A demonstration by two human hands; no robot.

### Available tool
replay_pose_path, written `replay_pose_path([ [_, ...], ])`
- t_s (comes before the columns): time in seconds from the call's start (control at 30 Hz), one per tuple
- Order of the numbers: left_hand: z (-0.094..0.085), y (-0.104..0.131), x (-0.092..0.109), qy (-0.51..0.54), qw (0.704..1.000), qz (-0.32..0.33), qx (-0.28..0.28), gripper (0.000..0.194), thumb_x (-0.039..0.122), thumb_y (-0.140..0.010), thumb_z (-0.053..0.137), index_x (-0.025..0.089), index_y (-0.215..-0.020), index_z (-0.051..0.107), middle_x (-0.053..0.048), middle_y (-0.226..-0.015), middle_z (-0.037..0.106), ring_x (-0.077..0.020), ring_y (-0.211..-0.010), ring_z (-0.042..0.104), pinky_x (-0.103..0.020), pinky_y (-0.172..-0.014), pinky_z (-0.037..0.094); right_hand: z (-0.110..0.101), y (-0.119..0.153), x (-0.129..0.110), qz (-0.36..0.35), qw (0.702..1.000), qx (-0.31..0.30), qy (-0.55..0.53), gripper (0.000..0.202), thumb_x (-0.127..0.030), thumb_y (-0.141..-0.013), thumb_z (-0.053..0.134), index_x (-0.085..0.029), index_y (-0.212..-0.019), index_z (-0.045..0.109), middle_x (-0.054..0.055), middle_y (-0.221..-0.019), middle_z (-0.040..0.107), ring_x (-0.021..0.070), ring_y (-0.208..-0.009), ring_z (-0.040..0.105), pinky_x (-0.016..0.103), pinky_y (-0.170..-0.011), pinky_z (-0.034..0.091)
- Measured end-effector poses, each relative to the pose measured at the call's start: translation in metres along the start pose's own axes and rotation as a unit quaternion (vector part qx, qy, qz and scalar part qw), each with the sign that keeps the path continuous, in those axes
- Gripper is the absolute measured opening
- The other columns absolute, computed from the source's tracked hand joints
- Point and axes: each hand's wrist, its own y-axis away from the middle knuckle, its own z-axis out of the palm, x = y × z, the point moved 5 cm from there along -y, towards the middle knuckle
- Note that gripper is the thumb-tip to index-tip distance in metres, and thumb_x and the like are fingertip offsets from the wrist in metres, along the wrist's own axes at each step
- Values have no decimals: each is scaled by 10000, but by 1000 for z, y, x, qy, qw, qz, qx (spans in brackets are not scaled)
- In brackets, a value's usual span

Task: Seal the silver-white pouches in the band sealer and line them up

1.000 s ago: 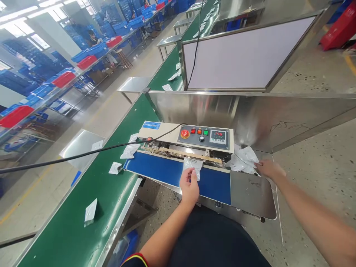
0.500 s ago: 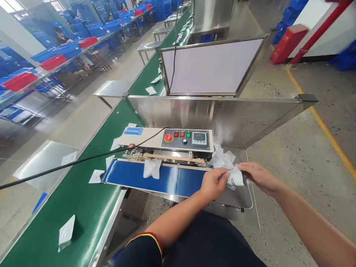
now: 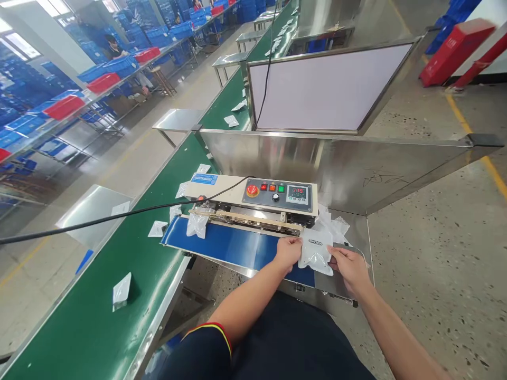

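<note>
A white plastic bag [image 3: 316, 252] with dark print near its top is stretched between my two hands at the right end of the bag sealing machine [image 3: 253, 192]. My left hand [image 3: 288, 252] pinches the bag's left edge over the blue belt [image 3: 237, 248]. At its right edge, my right hand [image 3: 350, 268] grips it between thumb and fingers. The bag's top lies close to the sealer's intake; whether it is inside I cannot tell. Another bag [image 3: 197, 224] hangs from the sealing strip at the belt's left end. More bags [image 3: 337, 228] lie heaped behind my right hand.
A green conveyor [image 3: 95, 316] runs diagonally on the left, with several white bags on it. A black cable [image 3: 119, 214] crosses above it to the sealer. Behind the machine stands a steel panel [image 3: 340, 169]. Blue and red bins [image 3: 103, 83] line a far table.
My hands have turned the bag flat, print facing up, and brought it left against the machine's right end. The bag in the sealer has travelled left along the belt. My view has shifted slightly.
</note>
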Motion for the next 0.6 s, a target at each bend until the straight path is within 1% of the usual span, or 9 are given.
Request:
replay_pose_path([
  [0.1,-21,-6,6,18,1000,11,20,408,543,-822,911,137,-818,863,-73,-744,767,-200,-682,654,-350,-744,586,28,-2,-7,3,999,-32,10,473,-519,-545,1002,-172,-730,739,82,-723,725,235,-678,701,318,-621,652],
  [0.17,-38,-4,9,28,999,23,33,419,552,-835,902,135,-837,867,-66,-727,760,-198,-677,652,-340,-725,583,41,-3,-8,14,997,-63,34,479,-512,-577,1007,-161,-792,762,105,-777,752,248,-721,737,331,-672,685],
  [0.23,-56,1,10,32,997,40,51,414,560,-862,879,146,-840,866,-46,-696,739,-192,-664,650,-326,-699,580,43,-3,-8,34,991,-92,95,497,-542,-597,1002,-162,-821,774,148,-855,784,275,-766,773,351,-696,705],
  [0.3,-79,8,11,49,994,56,82,380,540,-887,862,161,-860,865,-35,-718,750,-183,-674,669,-310,-687,584,36,-4,-9,48,974,-126,179,514,-611,-598,988,-186,-803,784,195,-952,810,328,-833,807,398,-717,721],
  [0.33,-94,13,11,70,990,64,103,356,520,-893,866,164,-892,868,-42,-764,774,-180,-695,691,-301,-690,591,31,-5,-11,51,963,-152,216,518,-646,-591,981,-206,-792,795,210,-1006,819,357,-878,818,430,-747,728],
  [0.4,-128,24,10,124,977,77,155,338,481,-889,892,155,-979,872,-82,-886,822,-178,-752,741,-286,-700,607,23,-6,-15,58,942,-192,269,514,-702,-547,972,-256,-745,810,226,-1062,822,399,-932,823,476,-808,727],
  [0.47,-170,38,9,172,957,87,217,373,470,-882,916,137,-1042,867,-126,-952,836,-181,-774,769,-275,-690,616,24,-3,-18,67,922,-221,310,498,-744,-494,946,-303,-653,778,227,-1051,822,425,-936,821,505,-837,717],
  [0.53,-215,52,8,199,935,93,279,391,476,-889,913,129,-1061,856,-140,-951,831,-177,-754,767,-265,-662,610,38,7,-19,60,903,-239,352,499,-777,-447,898,-331,-556,704,214,-990,820,442,-883,814,544,-804,707],
  [0.6,-262,62,8,216,912,95,336,375,467,-911,888,129,-1067,844,-135,-951,822,-167,-733,752,-257,-649,598,67,23,-16,37,878,-276,390,485,-762,-439,880,-333,-528,673,190,-938,818,436,-829,805,555,-753,692],
])
